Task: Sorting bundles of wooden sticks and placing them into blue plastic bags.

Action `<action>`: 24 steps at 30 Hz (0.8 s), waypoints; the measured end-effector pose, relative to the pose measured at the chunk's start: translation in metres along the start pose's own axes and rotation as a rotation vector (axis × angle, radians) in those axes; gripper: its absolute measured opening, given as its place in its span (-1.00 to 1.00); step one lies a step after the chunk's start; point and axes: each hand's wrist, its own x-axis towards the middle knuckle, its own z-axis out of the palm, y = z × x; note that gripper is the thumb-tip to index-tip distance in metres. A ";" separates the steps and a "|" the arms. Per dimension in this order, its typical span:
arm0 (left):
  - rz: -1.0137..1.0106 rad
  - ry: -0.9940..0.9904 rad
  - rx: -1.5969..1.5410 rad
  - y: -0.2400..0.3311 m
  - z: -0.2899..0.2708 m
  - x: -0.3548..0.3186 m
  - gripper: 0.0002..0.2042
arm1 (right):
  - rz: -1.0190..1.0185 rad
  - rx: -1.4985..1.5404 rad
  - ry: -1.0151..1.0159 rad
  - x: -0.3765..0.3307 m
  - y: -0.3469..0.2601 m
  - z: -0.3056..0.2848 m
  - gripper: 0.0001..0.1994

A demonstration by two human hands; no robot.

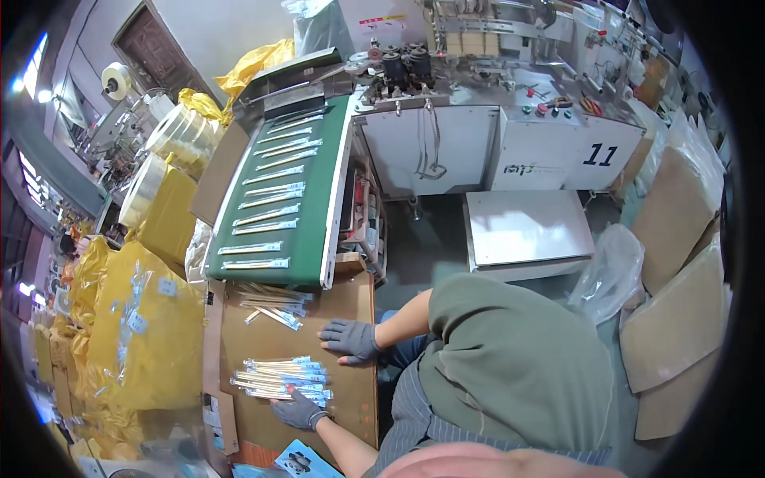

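Both my hands wear grey gloves and rest on a brown cardboard sheet [351, 299]. My left hand [300, 412] lies with spread fingers on the near end of a flat pile of long, thin clear-wrapped sticks [280, 378] with blue ends. My right hand [351, 339] lies flat on the bare cardboard, just right of the pile, holding nothing. A smaller loose heap of the same wrapped sticks [273, 304] sits at the foot of a green conveyor belt [315, 203], which carries several more sticks spaced along it.
A white packing machine [510, 103] stands behind the belt, with a white cabinet [526, 231] beside it. Yellow bags [147, 334] pile up at left, with rolls of clear film [179, 135] above them. Brown cardboard sheets [677, 263] lean at right. A clear plastic bag [613, 267] lies near them.
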 end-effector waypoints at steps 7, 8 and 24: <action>-0.023 -0.008 0.005 0.001 0.001 -0.001 -0.33 | 0.008 -0.011 -0.020 -0.001 0.000 -0.001 -0.43; -0.010 0.004 0.018 -0.003 0.004 0.001 -0.33 | 0.009 -0.005 -0.035 0.000 0.000 -0.001 -0.43; -0.019 0.011 -0.015 0.005 -0.001 -0.002 -0.31 | -0.004 -0.016 -0.013 0.000 0.000 -0.001 -0.42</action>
